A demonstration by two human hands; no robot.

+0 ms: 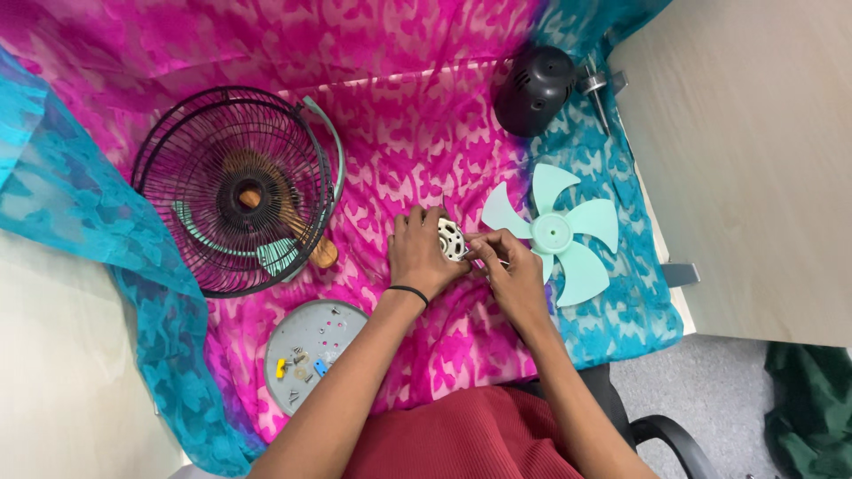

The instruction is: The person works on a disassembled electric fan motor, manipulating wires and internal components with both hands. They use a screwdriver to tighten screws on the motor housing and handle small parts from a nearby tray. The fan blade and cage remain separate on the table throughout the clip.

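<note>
A small round white slotted motor part (451, 239) sits at the middle of the worktop (754, 177), held above a pink and turquoise patterned cloth (399, 133) that covers most of the surface. The left hand (422, 253), with a thin black band at the wrist, is wrapped around the part from the left, fingers curled over its top. The right hand (510, 266) meets it from the right, fingertips pinched on a thin tool whose tip touches the part; what kind of tool it is cannot be told. Just beside the right hand lies a pale green plastic five-bladed fan propeller (555, 232). Farther up rests a black domed motor housing (535, 89) with a metal shaft. To the left stands a black wire fan guard (235, 186), and near the front edge lies a grey round plate (311, 353) carrying small screws and coloured bits.
</note>
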